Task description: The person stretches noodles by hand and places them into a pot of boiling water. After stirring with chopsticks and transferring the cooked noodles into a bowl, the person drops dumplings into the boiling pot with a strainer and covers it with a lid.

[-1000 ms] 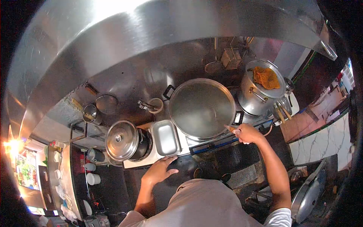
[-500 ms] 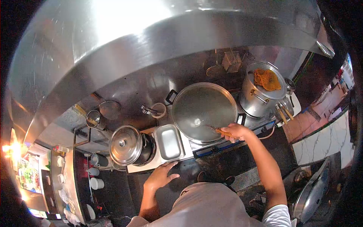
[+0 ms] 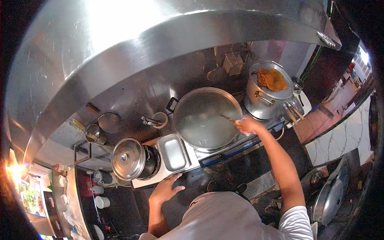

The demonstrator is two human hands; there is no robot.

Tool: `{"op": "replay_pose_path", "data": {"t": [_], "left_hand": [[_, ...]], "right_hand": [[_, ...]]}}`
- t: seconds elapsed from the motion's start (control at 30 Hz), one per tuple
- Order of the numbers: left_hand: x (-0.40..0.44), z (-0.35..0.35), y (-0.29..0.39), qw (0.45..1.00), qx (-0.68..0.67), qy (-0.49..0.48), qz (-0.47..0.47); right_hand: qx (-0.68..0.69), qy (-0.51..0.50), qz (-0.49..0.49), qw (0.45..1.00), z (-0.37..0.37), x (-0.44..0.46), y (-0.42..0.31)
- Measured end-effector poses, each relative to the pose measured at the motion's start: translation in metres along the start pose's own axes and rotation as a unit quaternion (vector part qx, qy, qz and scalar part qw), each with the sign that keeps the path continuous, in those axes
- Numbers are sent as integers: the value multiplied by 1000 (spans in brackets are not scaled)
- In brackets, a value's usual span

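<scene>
A wide metal pan (image 3: 188, 138) of cloudy, pale liquid stands on the stove in front of me. My right hand (image 3: 249, 125) is closed around the wooden handle of a stirring utensil (image 3: 227, 117) at the pan's right side. Its far end dips into the liquid, so I cannot make out its shape. At the counter's front edge, below a shallow rectangular steel tray (image 3: 173, 152), lies my left hand (image 3: 166, 189). Its fingers are stretched out and hold nothing; the fingertips touch or nearly touch the edge.
Left of the tray stands a lidded pot (image 3: 129, 159). A tall lidded pot (image 3: 260, 96) with an orange-brown cloth (image 3: 273, 79) on top is right of the pan. Behind the tray is a small container (image 3: 161, 120) with a handled tool. A steel hood (image 3: 132, 56) hangs overhead.
My right hand has swung the utensil toward the pan's far right side, and the liquid's surface is more stirred. The view has shifted slightly; my left hand stays at the counter edge.
</scene>
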State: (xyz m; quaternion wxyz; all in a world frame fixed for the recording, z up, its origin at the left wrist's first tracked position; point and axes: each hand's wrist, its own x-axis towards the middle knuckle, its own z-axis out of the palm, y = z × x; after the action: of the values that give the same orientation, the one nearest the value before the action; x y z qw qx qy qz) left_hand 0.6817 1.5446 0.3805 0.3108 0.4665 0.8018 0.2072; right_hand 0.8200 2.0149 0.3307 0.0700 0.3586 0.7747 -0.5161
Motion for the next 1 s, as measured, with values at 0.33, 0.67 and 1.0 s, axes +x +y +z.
{"op": "replay_pose_path", "data": {"t": [0.33, 0.67, 1.0], "left_hand": [[6, 9, -8, 1000, 5, -3, 11], [5, 3, -5, 1000, -12, -7, -7], [8, 4, -5, 1000, 0, -10, -6]], "right_hand": [[-475, 127, -41, 870, -44, -88, -47], [-384, -35, -26, 922, -49, -94, -75], [-96, -153, 12, 984, -1, -49, -62]]}}
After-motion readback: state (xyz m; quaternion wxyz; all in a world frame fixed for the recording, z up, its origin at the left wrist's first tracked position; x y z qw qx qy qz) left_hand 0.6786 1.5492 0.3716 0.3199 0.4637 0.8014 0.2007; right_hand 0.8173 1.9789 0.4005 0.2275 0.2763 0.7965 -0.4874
